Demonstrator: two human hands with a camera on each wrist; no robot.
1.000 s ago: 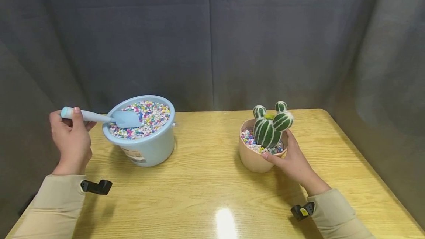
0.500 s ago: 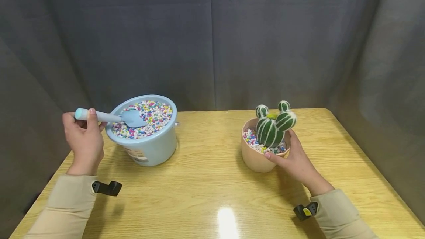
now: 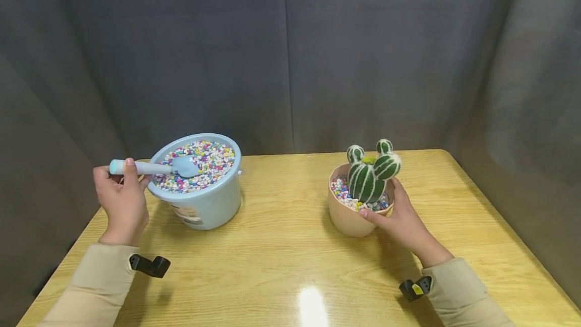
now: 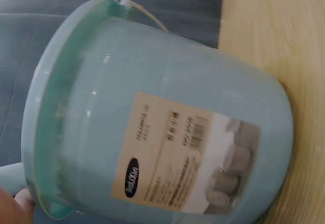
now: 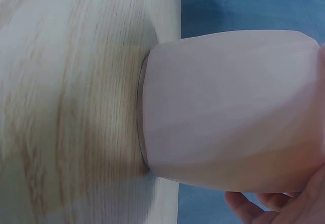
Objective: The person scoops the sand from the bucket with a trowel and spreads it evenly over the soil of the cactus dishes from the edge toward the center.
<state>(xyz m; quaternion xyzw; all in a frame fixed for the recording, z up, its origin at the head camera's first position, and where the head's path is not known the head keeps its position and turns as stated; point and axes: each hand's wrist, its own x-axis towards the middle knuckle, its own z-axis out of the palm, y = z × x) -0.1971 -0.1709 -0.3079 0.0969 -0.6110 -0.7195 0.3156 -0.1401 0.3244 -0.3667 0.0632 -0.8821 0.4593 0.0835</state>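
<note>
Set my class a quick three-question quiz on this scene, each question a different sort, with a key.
1. What does the left hand hold?
2. True or false: the cactus stands in the pot that the right hand grips.
3. Where is a printed label visible? A) on the pot; B) on the bucket; C) on the table.

Key: 1. A light blue shovel, by its handle. 2. True. 3. B.

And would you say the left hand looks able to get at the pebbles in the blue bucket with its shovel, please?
Most likely yes: the left hand holds the shovel with its blade over the pebbles, and the blue bucket is uncovered on top.
</note>
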